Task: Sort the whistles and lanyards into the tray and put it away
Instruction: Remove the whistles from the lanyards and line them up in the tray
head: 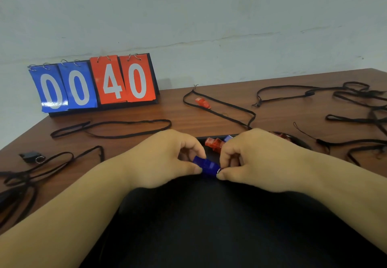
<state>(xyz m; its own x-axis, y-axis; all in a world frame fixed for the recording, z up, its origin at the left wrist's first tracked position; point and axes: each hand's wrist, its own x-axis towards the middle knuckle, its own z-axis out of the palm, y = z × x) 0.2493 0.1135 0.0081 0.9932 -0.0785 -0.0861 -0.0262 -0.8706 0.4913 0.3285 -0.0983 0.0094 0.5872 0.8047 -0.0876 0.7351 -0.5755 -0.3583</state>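
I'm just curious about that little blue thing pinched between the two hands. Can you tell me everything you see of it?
The translucent blue plastic whistle is small, blocky and glossy, held above something dark, slanting down to the right. The left hand pinches its upper-left end between thumb and finger; the right hand pinches the lower-right end, where a small silver metal ring shows. Whether a lanyard is attached cannot be seen.

The scoreboard (94,83) stands at the far left of the table (178,108), against the wall. Before it lies the front lanyard (129,122). To the right of the scoreboard, the far whistle (202,103) lies within the curve of the middle lanyard (230,105). Further right lies the lanyard heap (356,96). Near the left edge, the left whistle (29,156) lies beside the left lanyards (62,156). In the near middle, the left hand (167,159) and the right hand (257,156) pinch the near whistle (207,165). Just behind them is the tray (209,137), with the tray whistles (213,144) in it.
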